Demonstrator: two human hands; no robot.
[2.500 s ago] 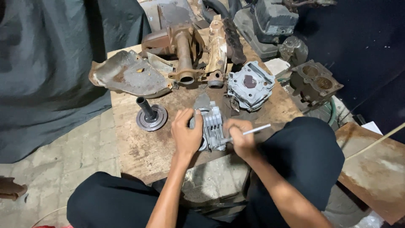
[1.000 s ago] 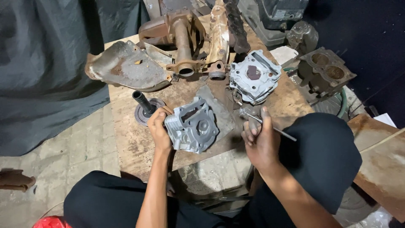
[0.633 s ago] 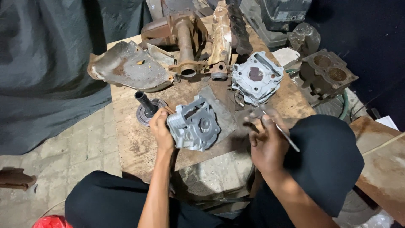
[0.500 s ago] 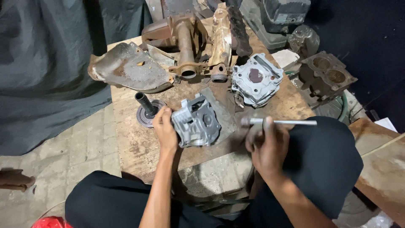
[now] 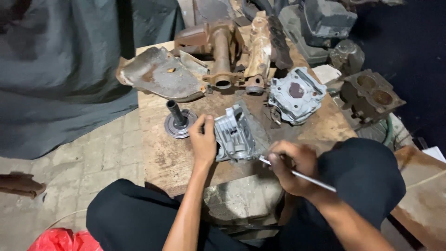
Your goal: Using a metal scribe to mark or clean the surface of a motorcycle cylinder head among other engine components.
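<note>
The left hand (image 5: 203,142) was clamped on the left edge of a grey finned cylinder head (image 5: 235,135), thumb and fingers closed around its side and tipping it up on edge on the board. Just right of it, the right hand (image 5: 291,168) was curled shut around a thin metal rod (image 5: 299,175), with the rod's tip touching the head's near lower corner.

Counting from the left: one rusty sheet-metal cover (image 5: 160,76), one round flanged hub with a stubby black shaft (image 5: 178,120), one rusty pipe-shaped casting (image 5: 221,51), one corroded long casting (image 5: 260,51), a second grey cylinder head (image 5: 295,94) lying flat, and one dark two-bore cylinder block (image 5: 370,95) far right. That made two cylinder heads and one of everything else.

All of it sat on a stained, worn wooden board (image 5: 162,153) used as a low bench. There were pale paving blocks (image 5: 69,172) underneath, a dark grey tarp (image 5: 55,69) hanging on the left, and something red plastic (image 5: 62,239) near the bottom left corner.
</note>
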